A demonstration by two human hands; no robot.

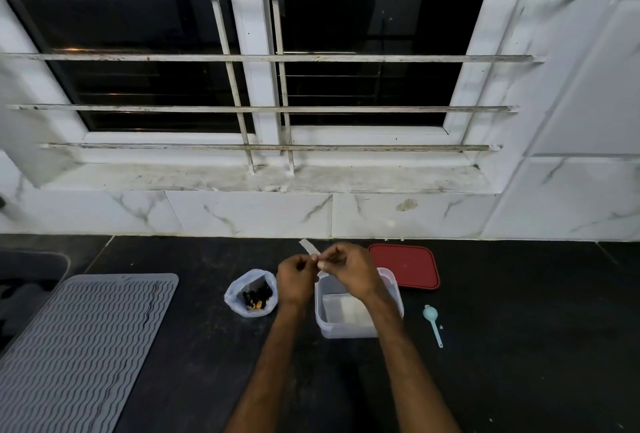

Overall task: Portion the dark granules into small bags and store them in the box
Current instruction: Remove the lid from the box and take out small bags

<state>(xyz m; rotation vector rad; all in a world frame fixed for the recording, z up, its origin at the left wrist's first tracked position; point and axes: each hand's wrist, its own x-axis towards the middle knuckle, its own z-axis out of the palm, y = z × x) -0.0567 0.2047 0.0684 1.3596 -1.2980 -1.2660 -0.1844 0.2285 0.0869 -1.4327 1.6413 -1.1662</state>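
Both hands are raised over the black counter and pinch a small clear bag (310, 247) between them. My left hand (295, 278) holds its left side, my right hand (348, 271) its right side. The bag's top strip sticks up above the fingers; its contents are hidden. Below my right hand stands an open clear plastic box (346, 323). Left of my left hand sits an open plastic bag of dark granules (251, 292). A light blue scoop (432, 323) lies right of the box.
The box's red lid (405, 265) lies flat behind the box, near the marble-tiled wall. A grey ribbed mat (79, 346) covers the counter's left part. A barred window with a sill (263, 178) is above.
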